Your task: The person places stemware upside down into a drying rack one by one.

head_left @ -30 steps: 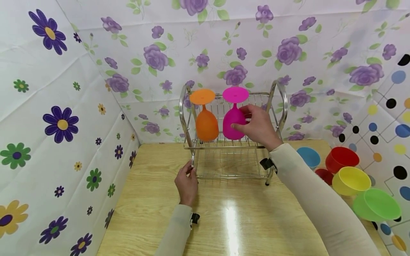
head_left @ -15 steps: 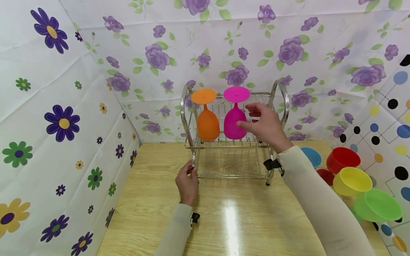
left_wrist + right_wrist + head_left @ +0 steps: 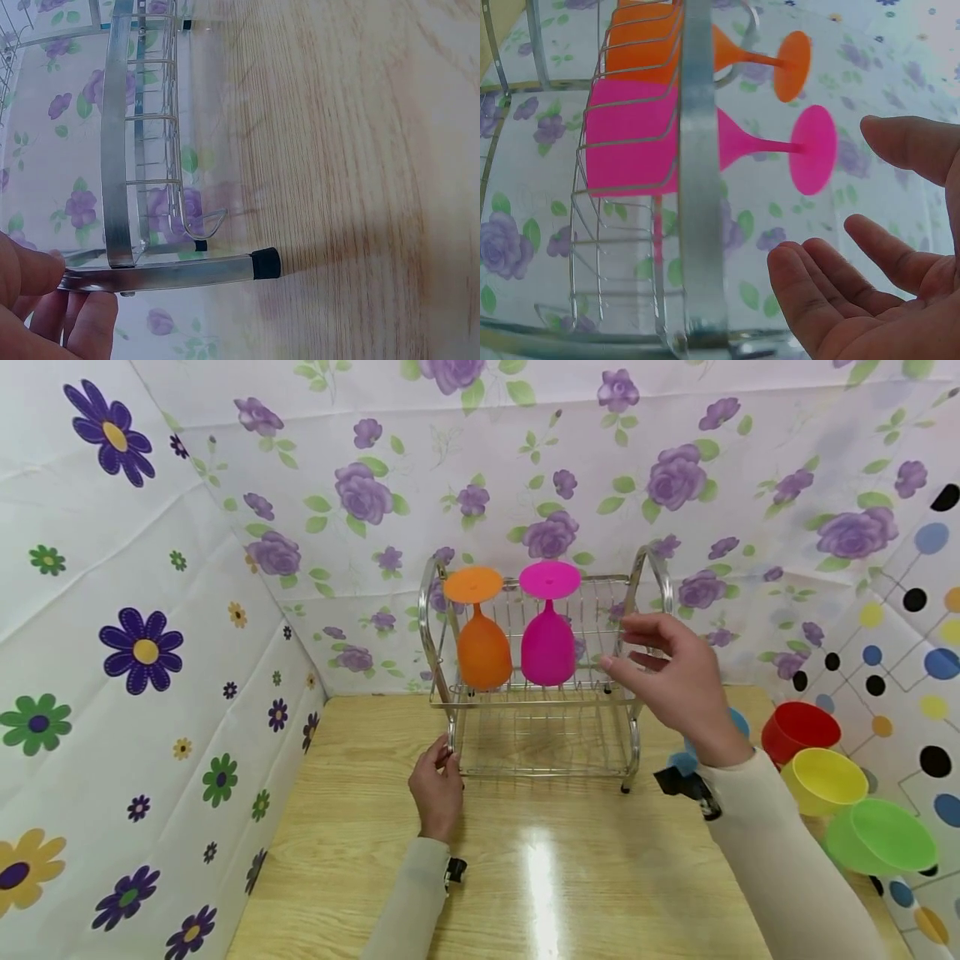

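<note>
An orange goblet [image 3: 483, 652] and a pink goblet [image 3: 547, 650] stand upside down, side by side, on the upper shelf of a two-tier metal dish rack [image 3: 540, 703]. My left hand [image 3: 437, 789] pinches the rack's left front leg between thumb and fingers; in the left wrist view the thumb and fingers meet around the metal tube [image 3: 172, 274]. To the right of the pink goblet, my right hand [image 3: 671, 672] hangs in the air at the rack's right side, fingers spread and holding nothing. The right wrist view shows a gap between its fingers [image 3: 802, 281] and the pink goblet's foot.
Several bowls sit at the right of the wooden table [image 3: 360, 877]: a red bowl [image 3: 798, 731], a yellow bowl [image 3: 825, 779], a green bowl [image 3: 881, 837] and a blue one [image 3: 738, 722] partly behind the right arm. Patterned cloth walls [image 3: 480, 435] enclose the back and sides.
My right hand has let go of the pink goblet and moved right, away from it. The goblet stays on the upper shelf. My left hand keeps its hold on the rack leg.
</note>
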Demonstrator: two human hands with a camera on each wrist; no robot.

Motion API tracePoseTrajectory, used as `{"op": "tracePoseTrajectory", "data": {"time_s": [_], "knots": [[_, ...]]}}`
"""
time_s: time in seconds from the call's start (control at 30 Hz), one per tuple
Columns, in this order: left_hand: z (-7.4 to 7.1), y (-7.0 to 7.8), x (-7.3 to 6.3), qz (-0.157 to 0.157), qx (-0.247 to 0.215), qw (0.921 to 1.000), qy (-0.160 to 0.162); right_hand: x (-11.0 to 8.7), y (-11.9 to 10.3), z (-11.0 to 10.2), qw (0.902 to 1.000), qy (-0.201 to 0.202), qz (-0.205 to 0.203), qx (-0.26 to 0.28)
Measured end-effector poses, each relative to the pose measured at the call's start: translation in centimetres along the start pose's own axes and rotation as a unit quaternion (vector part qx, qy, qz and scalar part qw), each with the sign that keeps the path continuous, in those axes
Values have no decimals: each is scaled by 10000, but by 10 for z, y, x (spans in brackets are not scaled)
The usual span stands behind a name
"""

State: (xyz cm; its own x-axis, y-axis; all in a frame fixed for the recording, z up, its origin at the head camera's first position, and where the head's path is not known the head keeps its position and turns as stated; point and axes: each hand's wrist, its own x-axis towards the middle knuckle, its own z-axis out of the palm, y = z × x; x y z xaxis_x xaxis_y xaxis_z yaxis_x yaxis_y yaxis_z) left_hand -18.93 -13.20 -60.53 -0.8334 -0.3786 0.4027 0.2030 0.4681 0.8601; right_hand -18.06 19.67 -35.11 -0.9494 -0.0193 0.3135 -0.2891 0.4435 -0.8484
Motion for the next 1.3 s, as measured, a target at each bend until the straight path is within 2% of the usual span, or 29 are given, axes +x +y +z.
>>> {"op": "tracePoseTrajectory", "data": {"time_s": [0.2,0.43,0.53,0.6,0.7,0.87,0.97,1.13,1.3], "knots": [[2,0,0,-38,46,10000,-7,-31,8,-25,9985,495,82,-222],[0,1,-1,-93,5,10000,-22,-68,35,-51,9941,1018,99,-348],[0,2,-1,-135,-58,9998,-94,-86,49,-60,9900,1291,348,-448],[0,2,-1,-155,-54,9998,-113,-96,58,-64,9852,1494,650,-539],[0,2,-1,-161,-23,9998,-96,-109,71,-69,9703,1846,1340,-802],[-1,-1,0,-159,-14,9998,-79,-132,94,-71,9348,2506,2272,-1087],[-3,-2,0,-170,-16,9998,-77,-146,108,-72,9175,2803,2572,-1157],[-3,-1,0,-217,-27,9997,-74,-163,127,-79,8902,3019,3212,-1149],[-2,1,-2,-224,-66,9997,-111,-178,146,-91,8752,3118,3518,-1142]]}}
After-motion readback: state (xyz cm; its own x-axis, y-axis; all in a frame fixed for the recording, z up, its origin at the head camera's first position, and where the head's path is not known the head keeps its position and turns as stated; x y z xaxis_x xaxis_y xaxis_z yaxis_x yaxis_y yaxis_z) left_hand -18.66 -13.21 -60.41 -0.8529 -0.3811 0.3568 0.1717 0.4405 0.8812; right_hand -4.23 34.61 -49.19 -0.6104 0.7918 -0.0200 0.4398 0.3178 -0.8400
